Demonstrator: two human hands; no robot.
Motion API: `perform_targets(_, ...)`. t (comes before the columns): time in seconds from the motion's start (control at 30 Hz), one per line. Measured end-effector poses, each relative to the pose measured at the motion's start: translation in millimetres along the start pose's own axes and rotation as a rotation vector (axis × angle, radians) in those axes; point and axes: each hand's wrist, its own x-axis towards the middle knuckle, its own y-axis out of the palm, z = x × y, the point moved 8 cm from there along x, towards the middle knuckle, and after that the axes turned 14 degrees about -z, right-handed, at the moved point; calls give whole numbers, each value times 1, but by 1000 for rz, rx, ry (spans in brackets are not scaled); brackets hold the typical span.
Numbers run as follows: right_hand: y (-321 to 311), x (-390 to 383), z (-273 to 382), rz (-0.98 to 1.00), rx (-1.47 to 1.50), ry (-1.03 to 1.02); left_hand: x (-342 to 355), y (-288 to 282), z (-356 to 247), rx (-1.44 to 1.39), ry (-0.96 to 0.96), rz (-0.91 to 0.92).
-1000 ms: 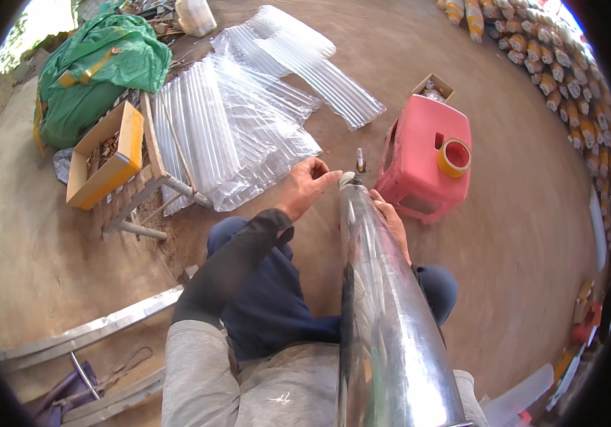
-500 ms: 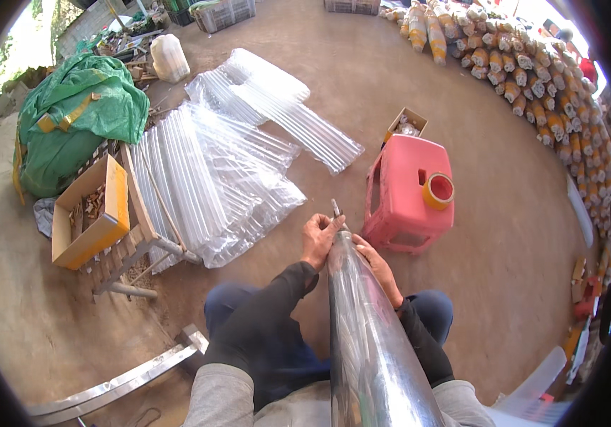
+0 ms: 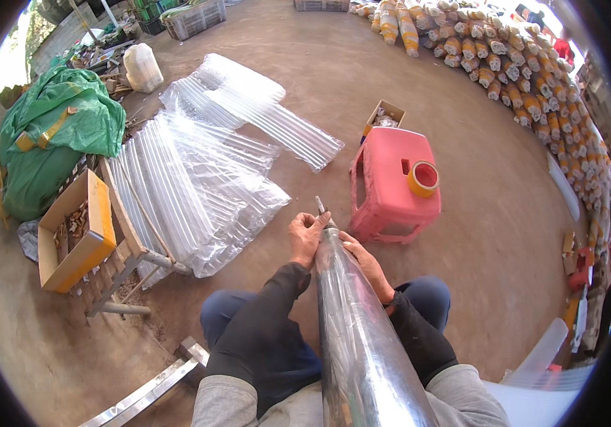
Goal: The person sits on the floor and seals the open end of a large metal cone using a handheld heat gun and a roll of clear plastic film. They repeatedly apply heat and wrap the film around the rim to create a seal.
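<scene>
The left hand [image 3: 307, 236] seems to pinch the slim tip [image 3: 320, 205] at the far end of the long shiny tube [image 3: 362, 334], which reaches near the pink stool [image 3: 394, 188], while the right hand [image 3: 368, 265] lies along its side, probably for steadying it, its grip's closure unclear.

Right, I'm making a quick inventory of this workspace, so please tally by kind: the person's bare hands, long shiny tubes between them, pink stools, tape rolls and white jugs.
Bare hands: 2, the left hand and the right hand
Long shiny tube: 1
Pink stool: 1
Tape roll: 1
White jug: 1
Total: 6
</scene>
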Motion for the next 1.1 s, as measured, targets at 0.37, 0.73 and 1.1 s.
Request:
perform_targets(0.37, -9, 5, 0, -42, 4, -10, 1, 6, -3, 18, -5, 31)
perform_targets(0.73, -17, 4, 7, -51, -48, -94, -2, 14, -4, 44, -41, 45)
perform_targets(1.1, -17, 3, 5, -42, 12, -54, -3, 16, -4, 17, -35, 57)
